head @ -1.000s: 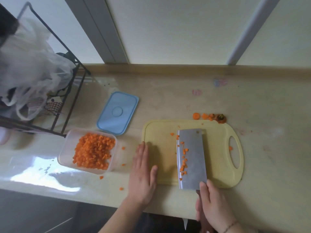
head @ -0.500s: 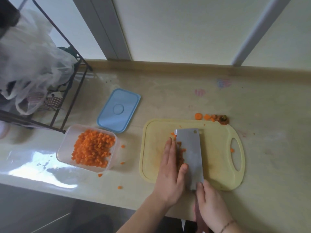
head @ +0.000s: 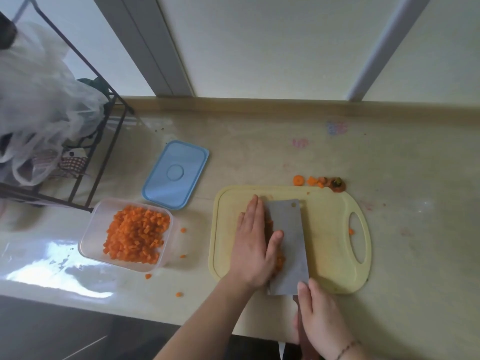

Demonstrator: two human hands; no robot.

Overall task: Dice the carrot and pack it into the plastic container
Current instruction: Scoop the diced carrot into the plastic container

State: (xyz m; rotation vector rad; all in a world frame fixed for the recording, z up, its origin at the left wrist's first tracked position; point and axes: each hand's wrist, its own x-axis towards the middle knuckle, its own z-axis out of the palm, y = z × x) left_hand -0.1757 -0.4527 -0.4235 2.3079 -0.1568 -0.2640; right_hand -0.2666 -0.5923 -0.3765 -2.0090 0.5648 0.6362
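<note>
A clear plastic container [head: 88, 239] holding a heap of diced carrot [head: 136, 233] stands left of the yellow cutting board [head: 330, 229]. A cleaver [head: 288, 245] lies flat on the board, and my right hand [head: 322, 323] grips its handle at the counter's front edge. My left hand [head: 255, 245] lies flat with straight fingers against the blade's left side, pressing a few carrot dice [head: 279, 262] onto it. Most of those dice are hidden under the palm.
A blue lid [head: 176, 174] lies behind the container. Carrot end scraps [head: 320, 181] sit just beyond the board. Loose dice [head: 181, 242] dot the counter near the container. A black wire rack [head: 85, 152] with plastic bags stands at the far left.
My left hand has slid right from the board's left edge to the cleaver and now covers the carrot dice that lay bare on the blade. The cleaver has barely moved.
</note>
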